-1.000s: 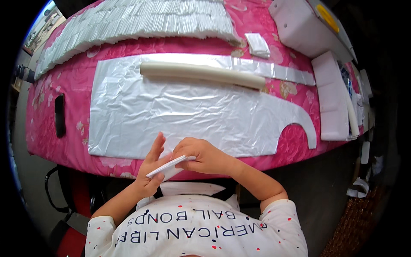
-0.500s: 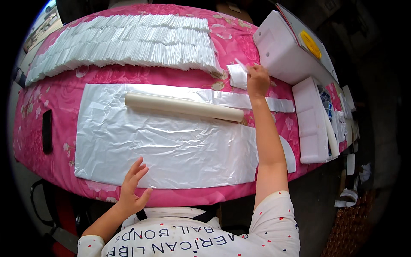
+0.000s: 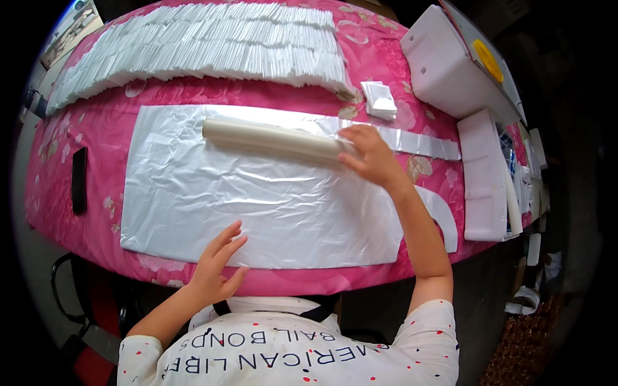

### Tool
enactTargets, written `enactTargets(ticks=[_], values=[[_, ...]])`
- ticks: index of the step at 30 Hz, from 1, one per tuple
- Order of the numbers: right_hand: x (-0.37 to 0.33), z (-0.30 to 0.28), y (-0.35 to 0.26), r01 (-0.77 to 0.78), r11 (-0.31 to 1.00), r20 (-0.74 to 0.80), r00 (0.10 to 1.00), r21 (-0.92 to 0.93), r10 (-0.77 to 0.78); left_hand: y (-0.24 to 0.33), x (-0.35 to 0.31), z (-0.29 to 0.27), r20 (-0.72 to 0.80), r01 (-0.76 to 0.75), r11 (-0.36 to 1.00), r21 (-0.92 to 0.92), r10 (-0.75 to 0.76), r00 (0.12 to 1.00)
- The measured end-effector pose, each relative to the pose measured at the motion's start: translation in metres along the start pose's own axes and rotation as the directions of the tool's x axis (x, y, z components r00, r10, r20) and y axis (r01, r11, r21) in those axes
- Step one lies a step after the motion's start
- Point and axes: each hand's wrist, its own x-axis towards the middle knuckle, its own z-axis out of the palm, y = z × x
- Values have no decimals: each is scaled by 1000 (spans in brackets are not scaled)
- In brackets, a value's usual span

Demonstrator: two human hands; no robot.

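Note:
A pale cream tube [image 3: 270, 138] lies across the upper part of a wrinkled, silvery-white plastic sheet [image 3: 257, 212]. My right hand [image 3: 370, 154] is closed over the tube's right end, fingers on the far side and thumb on the near side, hiding that end. Near the sheet's front edge, my left hand [image 3: 219, 267] is open and holds nothing, its fingers spread. Just beyond my right hand sits a small stack of folded white plastic pieces [image 3: 380, 101]. A flat plastic strip [image 3: 425, 145] stretches right from the sheet's far edge.
Long rows of folded white pieces [image 3: 206, 48] fill the far left of the pink flowered tablecloth [image 3: 174, 95]. White foam boxes [image 3: 483, 180] stand along the right, with a yellow ring-shaped object [image 3: 487, 61] on top of one. A black phone-like object [image 3: 79, 180] lies at left.
My right hand has come back from the small stack to the tube's right end, leaving the white piece it held. The whole view has shifted slightly. My left hand stays open.

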Motion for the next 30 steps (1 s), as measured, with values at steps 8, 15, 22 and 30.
enactTargets(ticks=[8, 15, 22, 30], values=[[-26, 13, -46, -81, 981, 93, 991, -175, 98, 5, 26, 10, 157, -94, 984, 153, 70, 985], [-87, 43, -142, -148, 969, 174, 978, 195, 114, -1, 43, 28, 69, 30, 954, 299, -53, 996], [-123, 39, -98, -213, 966, -88, 976, -145, 202, 1, 53, 38, 93, 16, 932, 362, -53, 994], [-94, 17, -57, -477, 774, -45, 840, 416, 541, -3, 61, 49, 78, -62, 968, 242, 45, 996]])
